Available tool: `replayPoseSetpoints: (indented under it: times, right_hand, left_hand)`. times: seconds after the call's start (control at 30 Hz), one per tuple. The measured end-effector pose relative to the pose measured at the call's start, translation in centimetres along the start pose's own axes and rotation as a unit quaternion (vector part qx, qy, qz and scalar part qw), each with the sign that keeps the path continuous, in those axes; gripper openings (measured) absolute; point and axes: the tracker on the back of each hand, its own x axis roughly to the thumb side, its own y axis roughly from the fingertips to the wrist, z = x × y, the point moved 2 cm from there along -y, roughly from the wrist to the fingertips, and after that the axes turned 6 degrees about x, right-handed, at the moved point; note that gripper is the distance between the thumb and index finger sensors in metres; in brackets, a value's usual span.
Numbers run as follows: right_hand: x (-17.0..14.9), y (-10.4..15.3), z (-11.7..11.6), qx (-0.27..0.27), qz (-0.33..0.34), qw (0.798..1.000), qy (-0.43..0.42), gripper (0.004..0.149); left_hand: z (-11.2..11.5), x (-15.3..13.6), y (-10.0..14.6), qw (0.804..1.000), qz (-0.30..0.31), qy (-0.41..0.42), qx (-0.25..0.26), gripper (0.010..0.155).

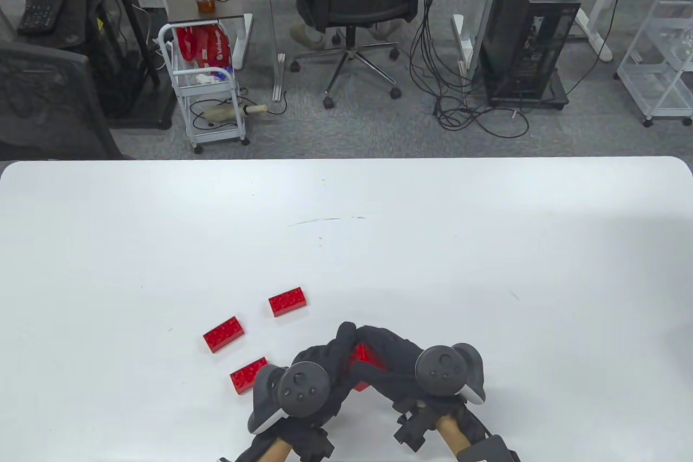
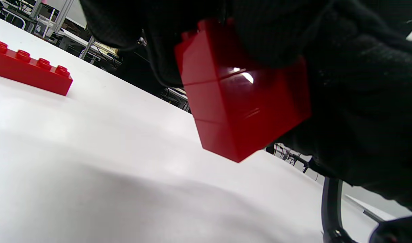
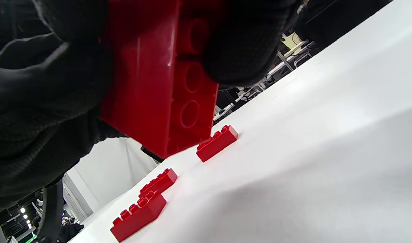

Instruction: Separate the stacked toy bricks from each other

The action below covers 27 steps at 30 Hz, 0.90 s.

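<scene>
Brick stack (image 1: 364, 360) between both hands' fingers (image 1: 346, 340)

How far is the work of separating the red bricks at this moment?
Done: three single red bricks lie apart on the white table, at and. In hand: the left hand and the right hand both hold the remaining stack above the table; the left wrist view shows seam lines, so about three bricks are still joined. Left: pulling these apart.
</scene>
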Motion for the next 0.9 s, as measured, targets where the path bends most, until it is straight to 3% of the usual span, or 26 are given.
replayPoseSetpoints:
  times: [0.37,0.6,0.9]
  right_hand:
    - [0.6,0.3,0.0,-0.023,0.005,0.999,0.047,0.069]
    - [0.6,0.4,0.4,-0.035,0.010,0.998,0.043,0.068]
    - [1.1,0.5,0.6,-0.052,0.016,0.997,0.055,0.066]
  left_hand:
    - [0.2,0.2,0.1,1.000,0.002,-0.003,0.016,0.083]
    - [0.4,-0.3,0.0,0.996,-0.026,0.089,0.006,0.081]
    - [0.2,0.4,0.2,0.998,-0.021,0.064,0.018,0.080]
